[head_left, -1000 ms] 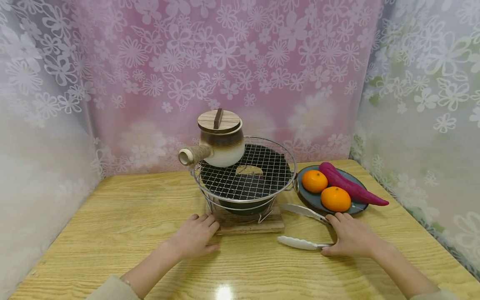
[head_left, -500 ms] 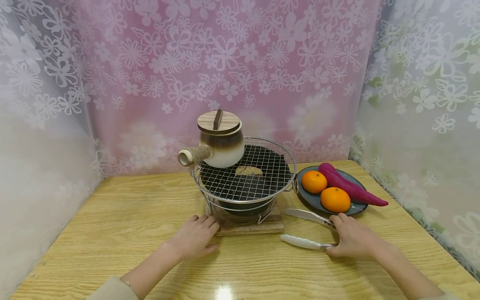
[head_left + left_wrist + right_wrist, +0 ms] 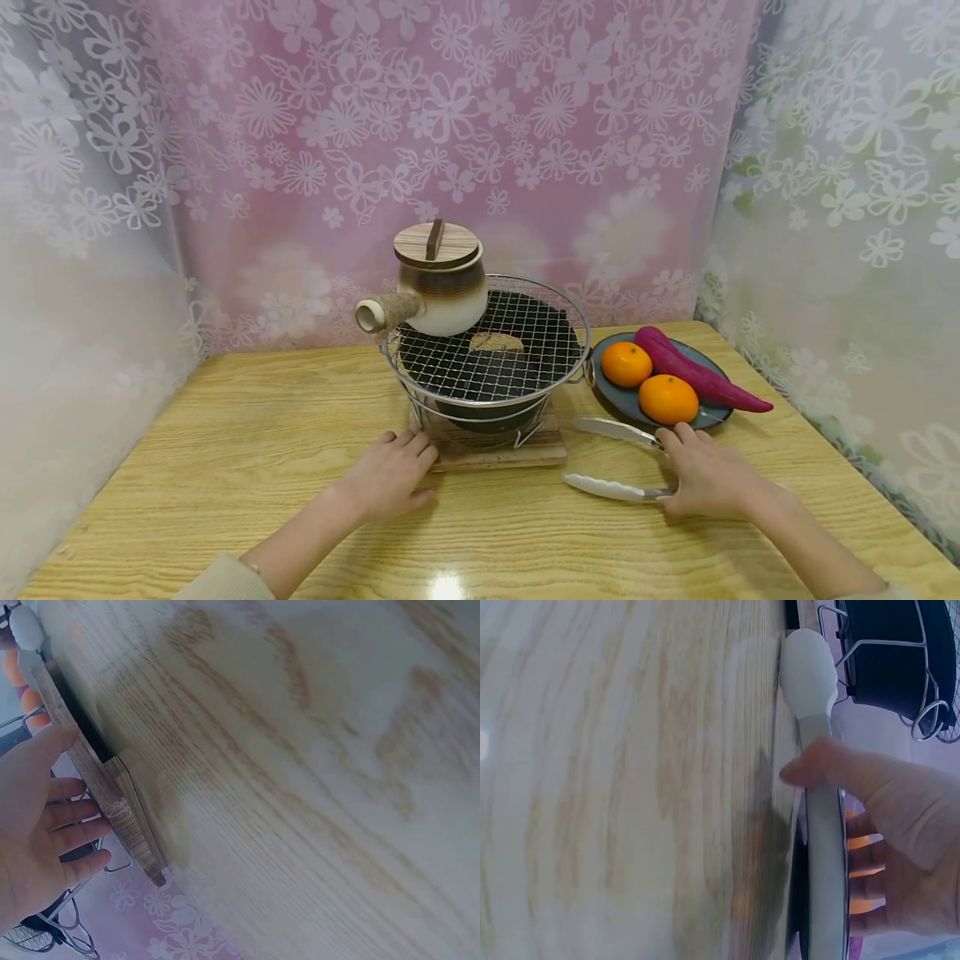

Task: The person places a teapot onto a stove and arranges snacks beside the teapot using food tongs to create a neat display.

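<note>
My right hand (image 3: 708, 475) holds a pair of tongs (image 3: 611, 488) with pale scalloped tips on the right of the table. The thumb lies on the near arm and the fingers on the far one. The arms stand spread apart, their tips pointing left. In the right wrist view, the thumb presses against the flat metal arm of the tongs (image 3: 826, 847). My left hand (image 3: 390, 475) rests on the table with loosely bent fingers at the left end of a wooden board (image 3: 498, 456). In the left wrist view, the fingers lie beside the board's edge (image 3: 124, 814).
A round grill (image 3: 487, 375) with a wire mesh stands on the board. A lidded clay pot (image 3: 442, 292) with a wrapped handle sits on the mesh. Behind my right hand, a dark plate (image 3: 611, 396) bears two oranges (image 3: 669, 400) and a purple sweet potato (image 3: 693, 373).
My right hand and the tongs have shifted slightly to the right. My left hand, the grill and the pot have stayed in place.
</note>
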{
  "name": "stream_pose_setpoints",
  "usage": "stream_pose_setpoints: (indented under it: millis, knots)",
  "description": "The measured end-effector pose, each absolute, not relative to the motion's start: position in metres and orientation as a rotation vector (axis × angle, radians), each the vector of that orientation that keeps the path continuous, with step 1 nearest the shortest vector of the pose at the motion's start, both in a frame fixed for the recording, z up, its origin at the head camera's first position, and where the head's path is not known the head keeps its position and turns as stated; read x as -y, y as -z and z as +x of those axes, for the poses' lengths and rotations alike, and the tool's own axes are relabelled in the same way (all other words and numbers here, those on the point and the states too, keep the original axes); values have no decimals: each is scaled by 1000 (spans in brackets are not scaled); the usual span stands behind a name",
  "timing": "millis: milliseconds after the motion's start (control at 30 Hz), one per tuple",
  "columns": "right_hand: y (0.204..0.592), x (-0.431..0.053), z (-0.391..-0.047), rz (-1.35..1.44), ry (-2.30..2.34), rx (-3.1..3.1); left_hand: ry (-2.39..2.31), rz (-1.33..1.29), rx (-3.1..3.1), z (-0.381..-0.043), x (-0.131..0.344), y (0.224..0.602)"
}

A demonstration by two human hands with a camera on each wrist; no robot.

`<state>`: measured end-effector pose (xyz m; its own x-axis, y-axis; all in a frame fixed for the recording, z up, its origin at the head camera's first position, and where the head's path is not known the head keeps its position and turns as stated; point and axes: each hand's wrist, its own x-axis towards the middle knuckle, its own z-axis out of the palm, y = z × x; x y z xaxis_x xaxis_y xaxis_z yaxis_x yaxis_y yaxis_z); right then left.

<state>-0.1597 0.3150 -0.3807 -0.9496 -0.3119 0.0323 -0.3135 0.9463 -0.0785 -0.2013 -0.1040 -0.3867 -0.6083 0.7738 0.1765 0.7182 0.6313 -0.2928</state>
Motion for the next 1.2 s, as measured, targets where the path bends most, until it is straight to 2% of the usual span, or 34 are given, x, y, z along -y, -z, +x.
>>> stream_pose_setpoints:
  millis: [267, 1200]
  knots:
    - [379, -314, -158, 536, -95, 2986, -271, -1199, 2595, -202, 104, 387]
    - [362, -323, -140, 394, -83, 2969, -253, -1205, 2567, -200, 103, 387]
